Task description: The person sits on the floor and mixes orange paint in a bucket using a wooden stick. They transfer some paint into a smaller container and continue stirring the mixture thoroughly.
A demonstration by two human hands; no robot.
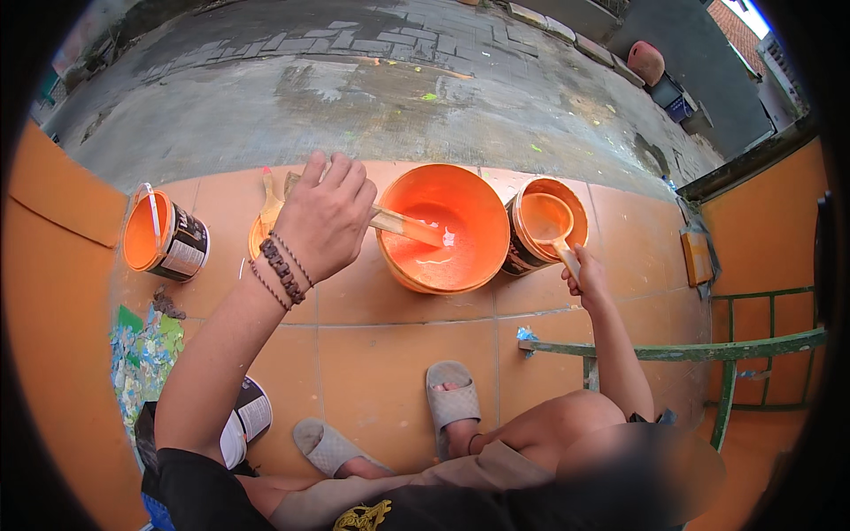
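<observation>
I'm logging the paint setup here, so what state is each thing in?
Orange basin: upright, orange paint inside.
Stirring stick: held by left hand, tip in the basin's paint.
Scoop: gripped by right hand, over the open paint can.
Tilted paint can: open, leaning.

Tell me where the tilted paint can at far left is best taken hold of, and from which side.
Take the paint can by its white wire handle, which arches over the open rim, coming from above. The can leans with its orange mouth toward the left, and its inside looks coated with paint, so the handle gives the cleaner hold.
</observation>
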